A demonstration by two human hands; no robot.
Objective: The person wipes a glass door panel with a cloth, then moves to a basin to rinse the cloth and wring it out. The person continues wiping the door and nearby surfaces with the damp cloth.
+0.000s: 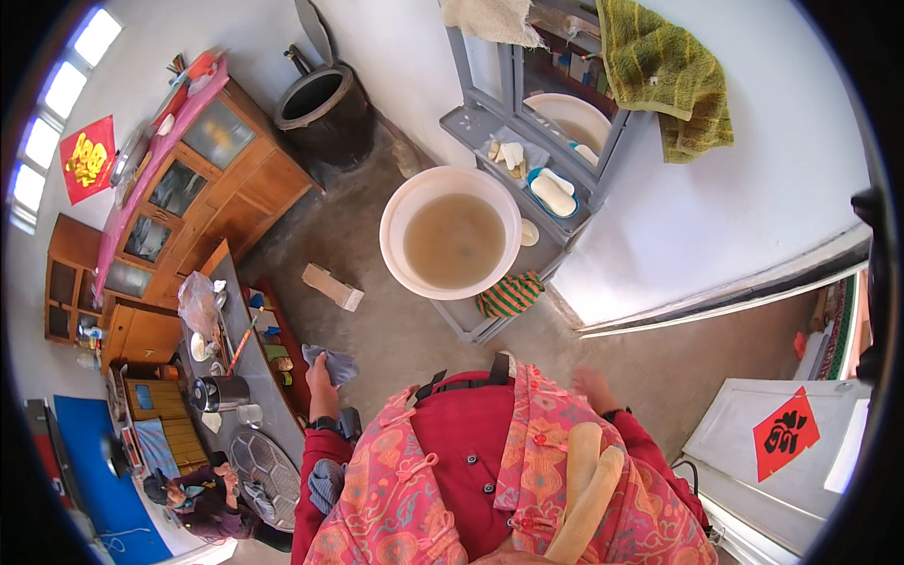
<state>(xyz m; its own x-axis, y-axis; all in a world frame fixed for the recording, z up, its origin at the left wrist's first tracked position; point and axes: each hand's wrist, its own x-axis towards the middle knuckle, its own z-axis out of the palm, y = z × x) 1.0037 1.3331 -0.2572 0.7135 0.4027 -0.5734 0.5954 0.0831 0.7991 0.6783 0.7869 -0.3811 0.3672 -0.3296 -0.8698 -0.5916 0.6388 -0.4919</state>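
Note:
My left hand (322, 387) is at the left of my body, closed on a grey-blue cloth (332, 364). On the other side, my right hand (595, 390) is blurred; whether its fingers are apart cannot be told, and no object shows in it. Before me a large pale pink basin (452, 295) of murky brown water rests on a grey washstand (466, 321). A green and orange striped cloth (510, 294) lies at the basin's near right edge. Bars of soap (553, 195) lie in a blue dish on the stand's shelf, below the mirror (565, 78).
A grey table (244, 339) with an electric kettle (220, 393) stands at left, near a seated person (205, 498). Further objects are a wooden cabinet (240, 191), a dark vat (332, 134), a block (332, 287) on the floor, a green towel (667, 70) and a white door (727, 417).

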